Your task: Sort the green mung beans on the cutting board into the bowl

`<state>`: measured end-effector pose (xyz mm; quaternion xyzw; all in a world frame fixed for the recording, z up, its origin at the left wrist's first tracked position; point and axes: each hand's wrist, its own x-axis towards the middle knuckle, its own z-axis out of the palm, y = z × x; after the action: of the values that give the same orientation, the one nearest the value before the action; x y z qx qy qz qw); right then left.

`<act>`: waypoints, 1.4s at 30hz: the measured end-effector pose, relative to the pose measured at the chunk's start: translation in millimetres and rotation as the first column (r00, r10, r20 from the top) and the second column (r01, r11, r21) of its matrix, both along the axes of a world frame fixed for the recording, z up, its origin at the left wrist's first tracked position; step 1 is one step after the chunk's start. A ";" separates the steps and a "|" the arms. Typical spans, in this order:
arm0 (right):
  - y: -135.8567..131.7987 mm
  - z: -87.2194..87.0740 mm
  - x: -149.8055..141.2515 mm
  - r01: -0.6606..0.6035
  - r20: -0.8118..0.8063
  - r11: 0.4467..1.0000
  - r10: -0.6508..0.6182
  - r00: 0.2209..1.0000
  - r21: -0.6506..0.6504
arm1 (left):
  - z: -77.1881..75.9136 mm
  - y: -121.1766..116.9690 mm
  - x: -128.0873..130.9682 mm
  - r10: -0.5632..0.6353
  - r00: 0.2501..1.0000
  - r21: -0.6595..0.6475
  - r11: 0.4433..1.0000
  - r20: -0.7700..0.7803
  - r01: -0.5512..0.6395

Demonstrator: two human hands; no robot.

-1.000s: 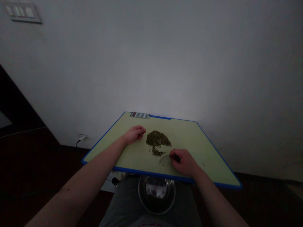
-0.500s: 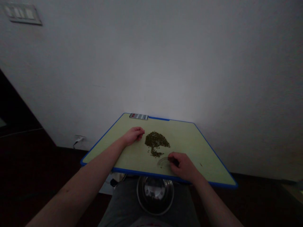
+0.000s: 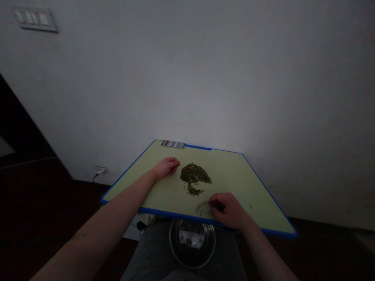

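Note:
A pile of small green-brown beans or seeds (image 3: 195, 174) lies spread on a pale yellow-green board (image 3: 234, 175) with a blue rim. Left of the pile rests my left hand (image 3: 167, 168), its thumb and fingers pinched together; whether something tiny is between them is hidden. My right hand (image 3: 227, 210) is closed near the front edge, on a clear curved piece that looks like a protractor (image 3: 202, 205). A few loose grains are by its arc. Below the front edge, a shiny metal bowl (image 3: 191, 261) sits on my lap, with some grains seemingly inside.
A phone (image 3: 173, 144) lies at the board's back left edge, by the wall (image 3: 205, 78). A small dark sliver (image 3: 250, 206) is on the board's right side. A plugged-in cord (image 3: 100, 171) and a switch plate (image 3: 36, 18) are on the wall.
My right hand has drawn the clear curved piece slightly toward the board's front edge. Grains now show faintly in the bowl. My left hand keeps its place beside the pile.

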<state>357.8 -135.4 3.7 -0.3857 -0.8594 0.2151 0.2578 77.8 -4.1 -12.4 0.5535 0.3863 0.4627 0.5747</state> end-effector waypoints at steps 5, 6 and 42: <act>-0.4 -1.2 1.9 -0.035 0.000 0.999 0.035 0.999 -0.012 | 1.0 -1.1 0.4 0.001 1.000 -0.003 1.000 0.008 0.000; -0.7 -1.1 2.2 -0.040 -0.003 0.999 0.039 0.999 -0.018 | 1.1 -1.3 0.6 -0.004 1.000 0.000 1.000 0.010 0.004; 21.2 -9.9 3.5 0.416 -0.070 0.903 -0.411 0.909 0.107 | -1.1 -0.6 1.1 -0.001 1.000 0.025 1.000 -0.008 0.001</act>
<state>361.3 -114.2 -6.1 -0.5379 -0.7632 0.1124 0.3398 78.9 -4.8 -13.5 0.5624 0.3825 0.4651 0.5666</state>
